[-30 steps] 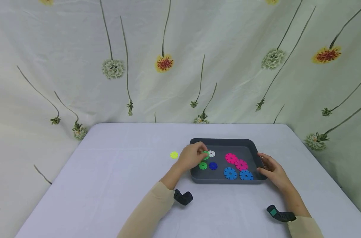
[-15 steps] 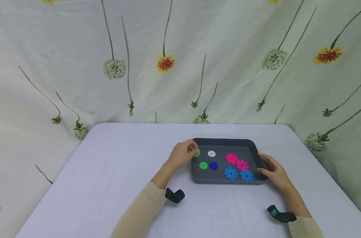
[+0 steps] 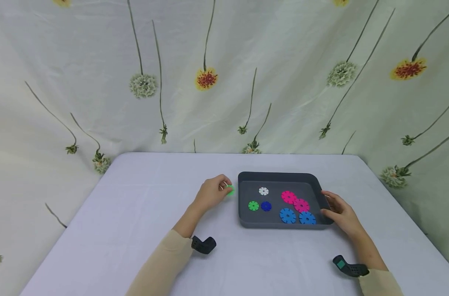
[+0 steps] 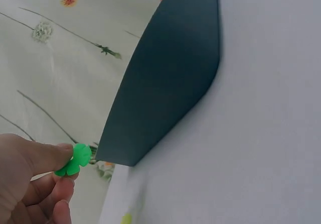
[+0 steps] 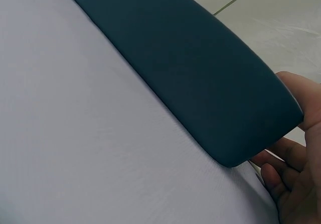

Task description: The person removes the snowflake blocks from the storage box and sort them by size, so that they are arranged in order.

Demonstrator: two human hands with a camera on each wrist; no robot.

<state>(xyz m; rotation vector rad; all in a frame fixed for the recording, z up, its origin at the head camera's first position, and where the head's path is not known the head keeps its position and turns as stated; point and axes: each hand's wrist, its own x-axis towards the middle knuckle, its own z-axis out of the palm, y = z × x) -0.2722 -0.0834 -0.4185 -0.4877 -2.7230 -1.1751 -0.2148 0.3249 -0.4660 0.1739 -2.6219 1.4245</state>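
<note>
My left hand (image 3: 211, 193) pinches a green notched plastic disc (image 4: 81, 154) between thumb and fingers, over the table just left of a dark grey tray (image 3: 276, 225). At the tray's right end my right hand (image 3: 341, 212) grips the rim, its thumb (image 5: 301, 91) at the top edge and the other fingers beneath the corner. Inside the tray lie a white disc (image 3: 263, 191), another green disc (image 3: 253, 205), a dark blue disc (image 3: 266, 206), two pink discs (image 3: 301, 204) that touch and two larger blue discs (image 3: 288, 215). A sliver of yellow (image 4: 126, 218) shows at the bottom of the left wrist view.
A white cloth covers the table (image 3: 135, 213), whose far edge meets a flower-patterned curtain (image 3: 283, 82). Black bands with camera mounts (image 3: 204, 245) sit on both wrists. In the left wrist view, the tray's outer wall (image 4: 165, 73) stands beside the hand.
My left hand has carried the green disc leftward, from beside the white disc over the tray's left rim. The yellow disc seen on the table earlier is now hidden in the head view. My right hand stays put.
</note>
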